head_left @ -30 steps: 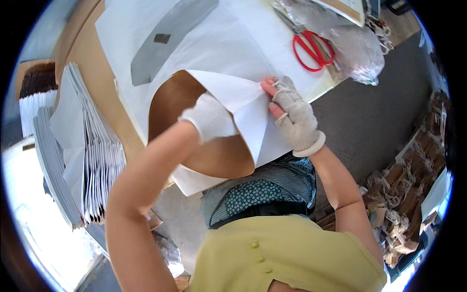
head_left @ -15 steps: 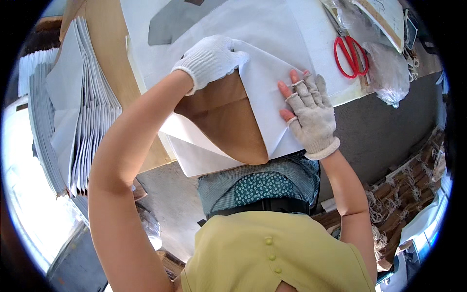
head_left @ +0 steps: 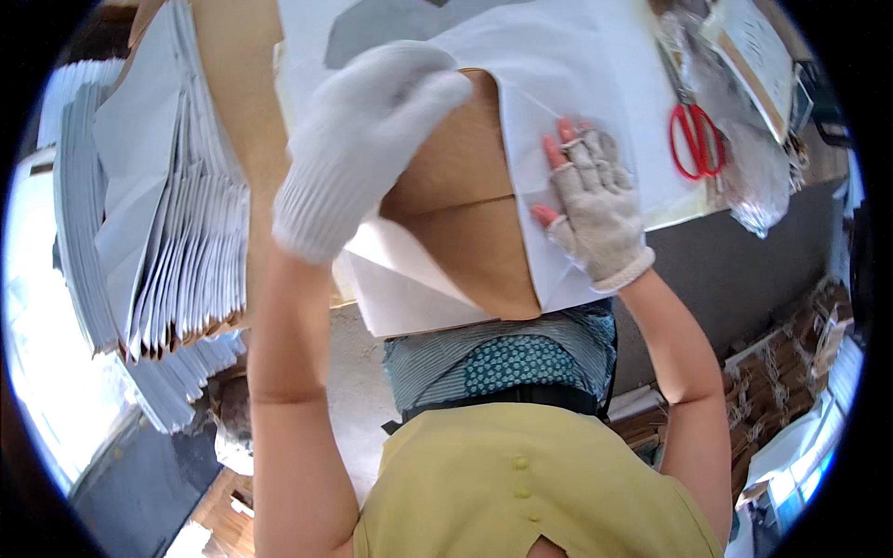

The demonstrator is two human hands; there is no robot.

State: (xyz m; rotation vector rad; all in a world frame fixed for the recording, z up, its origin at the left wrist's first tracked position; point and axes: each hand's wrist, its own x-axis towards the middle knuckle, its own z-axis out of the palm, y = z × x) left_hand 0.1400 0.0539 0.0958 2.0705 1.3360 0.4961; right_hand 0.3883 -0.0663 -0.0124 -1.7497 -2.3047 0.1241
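The left hand (head_left: 367, 144), in a white knit glove, is in the upper middle of the frame. It is seen from the back, the fingers bent down over the folded edge of a white sheet (head_left: 567, 74); whether it pinches the paper or only presses it, I cannot tell. The right hand (head_left: 595, 209) lies to the right of the centre, in a fingerless glove with bare fingertips (head_left: 555, 153). It is open and flat, the palm pressing on the white sheet, the fingers pointing to the top of the frame.

The sheet covers the upper middle of the frame and is folded around a brown board (head_left: 470, 223), which shows as a brown wedge between the two hands and reaches down to the centre. A lower white flap (head_left: 400, 293) sticks out under the board, just below the left wrist.

At the left of the frame stands a thick stack (head_left: 158, 205) of white and brown folded pieces, packed edge to edge. At the upper right, red scissors (head_left: 696, 139) lie on the table, well apart from the right hand, beside some clear plastic wrap (head_left: 753, 177). A grey shape (head_left: 372, 33) is on the paper near the top edge.
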